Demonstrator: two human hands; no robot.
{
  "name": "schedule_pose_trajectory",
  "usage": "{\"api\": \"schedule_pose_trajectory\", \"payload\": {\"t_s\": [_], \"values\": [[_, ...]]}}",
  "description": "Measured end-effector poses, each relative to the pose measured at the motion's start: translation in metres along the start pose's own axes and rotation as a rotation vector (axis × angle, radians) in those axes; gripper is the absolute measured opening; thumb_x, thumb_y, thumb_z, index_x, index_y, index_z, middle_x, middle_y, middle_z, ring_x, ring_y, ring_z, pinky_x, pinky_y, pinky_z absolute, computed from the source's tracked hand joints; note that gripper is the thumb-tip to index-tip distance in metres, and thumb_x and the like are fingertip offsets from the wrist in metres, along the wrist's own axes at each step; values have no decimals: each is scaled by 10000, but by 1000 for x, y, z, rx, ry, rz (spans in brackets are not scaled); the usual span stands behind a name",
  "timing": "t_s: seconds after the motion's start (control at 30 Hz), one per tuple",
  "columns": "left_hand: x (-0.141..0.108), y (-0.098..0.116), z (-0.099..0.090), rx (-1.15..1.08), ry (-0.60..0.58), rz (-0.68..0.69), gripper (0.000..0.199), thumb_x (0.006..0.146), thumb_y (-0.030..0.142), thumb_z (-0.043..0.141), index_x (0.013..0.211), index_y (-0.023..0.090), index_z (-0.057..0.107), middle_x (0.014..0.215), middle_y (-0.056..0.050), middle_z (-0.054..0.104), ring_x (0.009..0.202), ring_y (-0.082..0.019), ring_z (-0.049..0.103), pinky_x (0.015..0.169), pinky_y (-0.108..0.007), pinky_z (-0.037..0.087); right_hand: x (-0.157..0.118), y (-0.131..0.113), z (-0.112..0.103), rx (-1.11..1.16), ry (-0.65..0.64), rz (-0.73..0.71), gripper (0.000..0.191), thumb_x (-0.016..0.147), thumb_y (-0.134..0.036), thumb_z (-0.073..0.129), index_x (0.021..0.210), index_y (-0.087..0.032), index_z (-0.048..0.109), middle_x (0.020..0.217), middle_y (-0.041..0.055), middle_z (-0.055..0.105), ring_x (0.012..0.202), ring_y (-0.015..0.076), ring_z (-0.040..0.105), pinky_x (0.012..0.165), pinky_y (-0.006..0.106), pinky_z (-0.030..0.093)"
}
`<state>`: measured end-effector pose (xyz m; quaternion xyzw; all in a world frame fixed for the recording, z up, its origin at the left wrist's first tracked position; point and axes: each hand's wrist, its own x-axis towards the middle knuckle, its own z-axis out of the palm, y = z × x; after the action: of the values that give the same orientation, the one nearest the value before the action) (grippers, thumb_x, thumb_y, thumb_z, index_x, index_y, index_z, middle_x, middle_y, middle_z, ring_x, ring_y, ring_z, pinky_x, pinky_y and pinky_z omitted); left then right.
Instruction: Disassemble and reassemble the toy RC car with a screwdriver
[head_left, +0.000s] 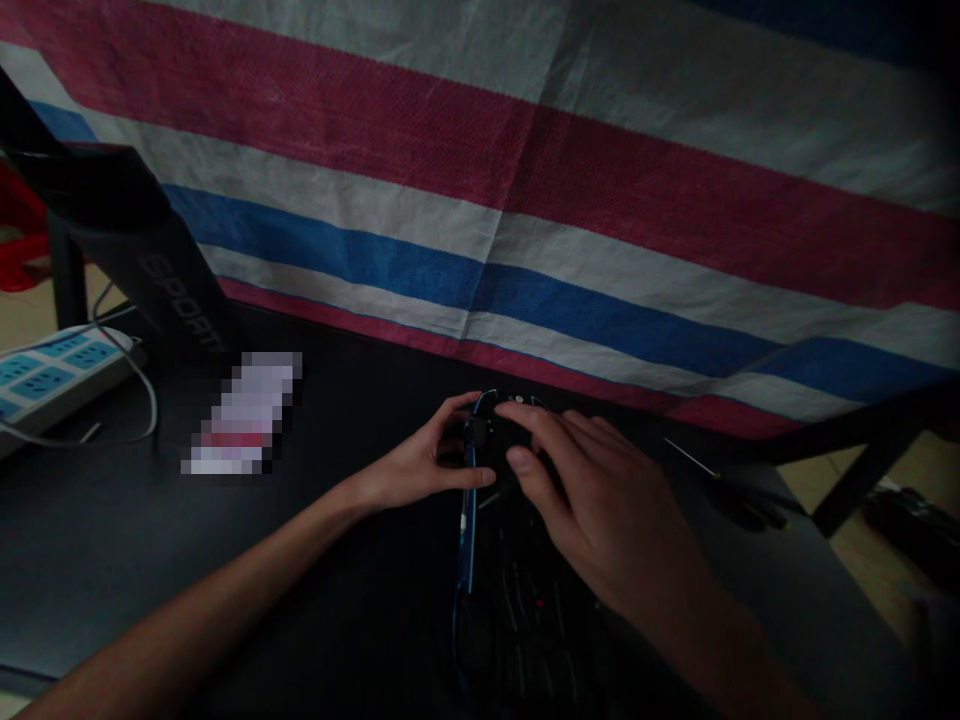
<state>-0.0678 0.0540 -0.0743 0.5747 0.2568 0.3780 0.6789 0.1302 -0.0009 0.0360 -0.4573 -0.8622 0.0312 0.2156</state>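
A long dark device with blue edging [466, 545] lies lengthwise on the black table, its near part lost in shadow. My left hand [427, 462] grips the far end of it from the left side, thumb on the near side and fingers round the edge. Over the same end is my right hand [581, 470], with its index finger stretched across the top and the thumb apart from it. Nothing shows between the right thumb and index finger. Dim light hides the small parts beneath the fingertips.
At the left are a power strip [64, 375] with a grey cable, a dark post marked SPORT [176, 290] and a blurred-out flat object [247, 415]. A screwdriver [716, 476] lies right of my right hand. Behind the table [360, 350] hangs a striped sheet [420, 170].
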Motion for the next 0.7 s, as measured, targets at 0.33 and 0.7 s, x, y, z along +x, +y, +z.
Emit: {"api": "schedule_pose_trajectory", "payload": {"t_s": [0.33, 0.7], "values": [[0, 5, 2, -17, -14, -13, 894, 816, 202, 847, 1562, 319, 368, 1537, -143, 505, 1404, -321, 526, 1176, -577, 401, -5, 1, -2, 107, -31, -131, 243, 939, -101, 544, 1147, -219, 502, 1072, 59, 662, 1029, 215, 629, 900, 391, 494], [0, 5, 2, 3, -14, -8, 873, 820, 216, 845, 1549, 306, 374, 1476, -144, 538, 1388, -324, 531, 1158, -582, 410, -7, 0, -4, 71, -74, -215, 221, 930, -95, 532, 1109, -220, 496, 1105, 64, 673, 1070, 237, 619, 1014, 448, 463]]}}
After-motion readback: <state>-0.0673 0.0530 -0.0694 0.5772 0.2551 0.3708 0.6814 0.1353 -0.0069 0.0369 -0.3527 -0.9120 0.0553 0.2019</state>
